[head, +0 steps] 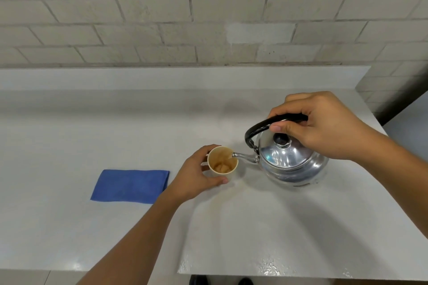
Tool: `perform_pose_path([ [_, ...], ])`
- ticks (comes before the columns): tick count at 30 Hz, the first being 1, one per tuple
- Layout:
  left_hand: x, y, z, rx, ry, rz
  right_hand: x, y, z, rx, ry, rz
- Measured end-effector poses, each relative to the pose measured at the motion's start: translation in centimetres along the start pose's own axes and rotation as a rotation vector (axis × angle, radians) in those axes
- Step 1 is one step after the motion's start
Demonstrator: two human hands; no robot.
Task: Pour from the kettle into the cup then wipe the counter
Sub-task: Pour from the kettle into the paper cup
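You are pouring: your right hand (324, 127) is wrapping its fingers fully around the black handle of the kettle (289, 159), thumb pressing along the top so the tilt stays under your control. You are tipping the kettle toward nine o'clock, which brings its spout (245, 157) right over the rim of the cup (222, 164), and a thin stream is falling inside. The cup is sitting near the centre of the counter (115, 122), with pale brown liquid pooling at its bottom.

Your left hand (196, 176) is curling partway around the cup from its eight o'clock side, fingers behind it and thumb in front, touching the wall. That hold looks meant to steady a light paper cup against the stream rather than to lift it.

The blue cloth (130, 186) is lying folded flat at nine o'clock from the cup, well apart from it. It is probably waiting within your left hand's reach for the wiping step, not yet begun. Whether the kettle's base is resting on the counter or hanging just above it, I cannot tell.
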State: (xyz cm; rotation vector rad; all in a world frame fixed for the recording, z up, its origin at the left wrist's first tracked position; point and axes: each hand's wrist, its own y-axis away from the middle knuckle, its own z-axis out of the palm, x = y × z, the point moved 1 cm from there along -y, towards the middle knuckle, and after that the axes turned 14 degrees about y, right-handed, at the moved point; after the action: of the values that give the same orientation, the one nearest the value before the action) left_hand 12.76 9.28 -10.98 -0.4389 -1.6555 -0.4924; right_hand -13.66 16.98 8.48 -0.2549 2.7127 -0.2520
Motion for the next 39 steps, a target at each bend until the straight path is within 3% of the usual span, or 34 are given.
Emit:
perform_pose_path([
  [10, 0.0, -0.1, 0.0, -0.009, 0.035, 0.001, -1.3, -0.5, 0.0, -0.021, 0.156, -0.058],
  [39, 0.0, -0.1, 0.2, -0.002, 0.029, 0.012, -0.9, -2.8, -1.4, -0.106, 0.241, -0.175],
])
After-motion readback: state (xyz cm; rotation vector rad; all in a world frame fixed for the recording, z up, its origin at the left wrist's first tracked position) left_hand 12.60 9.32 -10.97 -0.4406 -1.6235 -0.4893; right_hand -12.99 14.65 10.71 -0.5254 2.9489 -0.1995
